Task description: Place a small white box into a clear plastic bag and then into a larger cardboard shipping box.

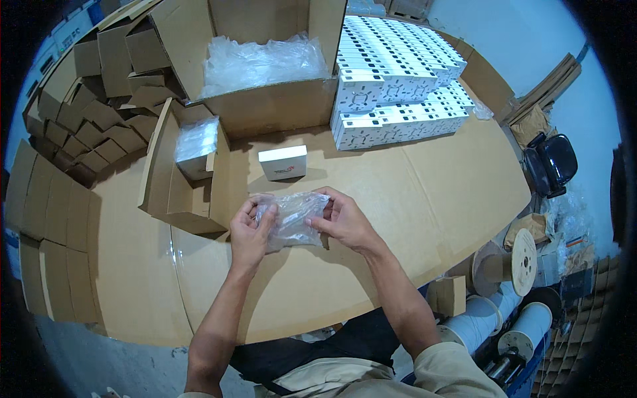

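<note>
A clear plastic bag (pixel 292 217) is stretched between both hands just above the cardboard-covered table (pixel 431 192). My left hand (pixel 251 232) pinches its left edge, and my right hand (pixel 344 219) grips its right edge. Just beyond the bag, a small white box (pixel 283 162) lies on the table, apart from both hands.
A small open carton (pixel 189 172) with plastic-wrapped items stands to the left. A large carton (pixel 265 73) full of clear bags sits at the back. Stacks of white boxes (pixel 398 79) fill the back right. Folded cartons (pixel 86 113) pile at the left; spools (pixel 524 259) stand at the lower right.
</note>
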Motion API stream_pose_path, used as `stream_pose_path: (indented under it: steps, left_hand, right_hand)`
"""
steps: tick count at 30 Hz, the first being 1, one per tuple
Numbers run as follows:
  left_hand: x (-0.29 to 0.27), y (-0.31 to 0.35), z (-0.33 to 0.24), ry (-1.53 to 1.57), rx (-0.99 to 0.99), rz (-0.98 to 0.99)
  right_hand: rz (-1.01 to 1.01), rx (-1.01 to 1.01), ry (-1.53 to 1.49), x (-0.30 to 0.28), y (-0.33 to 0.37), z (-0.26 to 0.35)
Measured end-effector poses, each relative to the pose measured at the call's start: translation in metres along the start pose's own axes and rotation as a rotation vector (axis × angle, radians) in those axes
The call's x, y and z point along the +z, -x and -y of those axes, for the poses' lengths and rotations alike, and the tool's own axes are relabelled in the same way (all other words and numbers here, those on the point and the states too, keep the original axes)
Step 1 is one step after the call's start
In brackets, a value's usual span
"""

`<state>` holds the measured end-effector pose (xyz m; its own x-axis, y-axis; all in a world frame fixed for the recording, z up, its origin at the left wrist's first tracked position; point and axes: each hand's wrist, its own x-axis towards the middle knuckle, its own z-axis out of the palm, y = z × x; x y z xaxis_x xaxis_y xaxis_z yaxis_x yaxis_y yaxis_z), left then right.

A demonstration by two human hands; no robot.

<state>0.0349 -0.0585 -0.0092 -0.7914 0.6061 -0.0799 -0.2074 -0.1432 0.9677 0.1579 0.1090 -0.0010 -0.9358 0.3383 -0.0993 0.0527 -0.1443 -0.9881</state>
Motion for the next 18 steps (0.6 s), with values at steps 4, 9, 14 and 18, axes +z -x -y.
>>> stream_pose_path:
  steps: [4,9,14,18]
  left_hand:
    - [-0.007,-0.003,0.01,-0.075,0.092,-0.11]
    - [-0.008,-0.006,0.008,-0.131,0.284,-0.157]
    - [0.006,0.005,-0.011,-0.139,0.131,0.118]
    - [0.006,0.009,-0.017,-0.178,-0.019,0.241]
  right_hand:
    - [0.095,-0.056,-0.089,0.001,-0.001,-0.002]
    - [0.205,0.033,-0.052,-0.013,0.009,0.016]
    - [0.13,-0.031,-0.113,-0.008,0.005,0.018]
    - [0.219,0.055,0.111,-0.001,0.001,0.006]
